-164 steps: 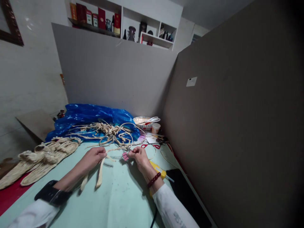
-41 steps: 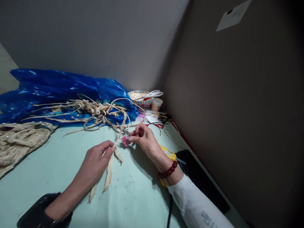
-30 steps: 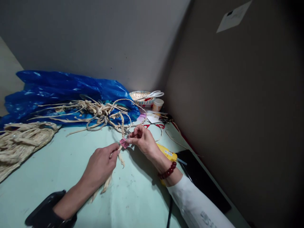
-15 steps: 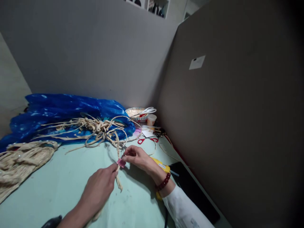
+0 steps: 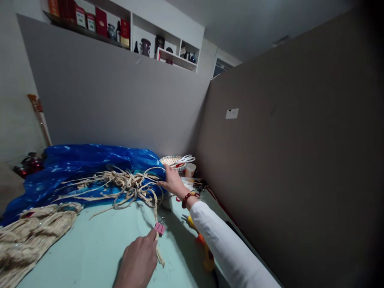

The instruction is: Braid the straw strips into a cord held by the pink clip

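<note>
Left Hand (image 5: 138,256) Pinches Braid (image 5: 155,206) Beside Pink Clip (image 5: 160,229)

The left hand's fingers are closed on the fibre braid, just on the near side of the pink clip, which grips the braid above the pale green counter (image 5: 99,240); a loose tail trails nearer than the clip. Beyond the clip, the right hand (image 5: 174,182) hangs by a heap of pale strands (image 5: 126,182), thumb and forefinger parted; whether they touch a strand cannot be told. Blue plastic (image 5: 90,160) lies farther beyond the clip, woven straw pieces (image 5: 42,240) well to its left. To the clip's right, a yellow-and-orange tool (image 5: 208,258) is partly hidden by the white sleeve (image 5: 223,248).
</note>
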Available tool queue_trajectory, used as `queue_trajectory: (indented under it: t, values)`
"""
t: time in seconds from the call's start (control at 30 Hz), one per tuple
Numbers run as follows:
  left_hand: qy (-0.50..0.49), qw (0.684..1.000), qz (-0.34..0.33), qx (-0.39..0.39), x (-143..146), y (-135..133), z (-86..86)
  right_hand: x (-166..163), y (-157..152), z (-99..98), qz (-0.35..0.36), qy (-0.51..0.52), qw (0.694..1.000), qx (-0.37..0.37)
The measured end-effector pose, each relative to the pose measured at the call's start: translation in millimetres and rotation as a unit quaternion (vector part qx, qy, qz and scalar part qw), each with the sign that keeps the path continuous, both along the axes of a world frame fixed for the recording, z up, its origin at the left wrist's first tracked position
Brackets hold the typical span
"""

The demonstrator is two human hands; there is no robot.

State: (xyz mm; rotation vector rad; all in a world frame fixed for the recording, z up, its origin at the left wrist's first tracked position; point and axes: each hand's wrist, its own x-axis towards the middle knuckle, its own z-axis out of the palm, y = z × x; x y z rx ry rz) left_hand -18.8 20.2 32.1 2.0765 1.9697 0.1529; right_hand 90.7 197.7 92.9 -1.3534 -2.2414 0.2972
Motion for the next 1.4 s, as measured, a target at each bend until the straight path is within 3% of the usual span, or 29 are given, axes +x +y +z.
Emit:
queue_trajectory:
  t: [0.13, 0.27, 0.4, 0.5, 0.67, 0.87, 1.03, 1.2, 1.4]
  values:
    - [-0.012, 1.0, 0.002, -0.003, -0.1, 1.6, 1.2, -29.4, 17.6, 2.4, 0.004, -0.101, 0.995, 0.001]
    - [-0.023, 1.0, -0.001, 0.009, -0.5, 2.7, 0.8, -37.2, 20.8, -5.5, -0.013, -0.155, 0.988, 0.004]
    - [-0.022, 1.0, 0.0, 0.008, -0.5, 3.0, 0.9, -27.7, 15.8, -7.1, -0.003, -0.15, 0.988, 0.034]
    - [-0.026, 1.0, -0.002, 0.008, -0.3, 3.3, 2.6, -14.9, 10.6, 4.3, -0.008, -0.099, 0.993, 0.065]
    - [-0.029, 0.999, -0.012, 0.014, -0.9, 3.0, 2.2, 12.8, 4.1, 43.5, -0.013, 0.016, 0.994, 0.105]
    - [-0.028, 0.999, -0.015, 0.026, -3.2, 1.9, -0.5, 52.9, -0.9, 109.7, 0.02, 0.082, 0.985, 0.148]
    - [-0.028, 0.999, -0.02, 0.031, -4.1, 4.1, -0.9, 76.7, -5.1, 163.1, 0.049, 0.035, 0.983, 0.173]
    - [-0.029, 0.999, -0.023, 0.034, -5.5, 6.5, -3.8, 87.2, -8.0, 194.2, 0.068, -0.069, 0.977, 0.19]
    - [-0.036, 0.999, -0.02, 0.021, -6.0, 9.9, -8.6, 106.0, -17.9, 230.4, -0.027, -0.16, 0.939, 0.304]
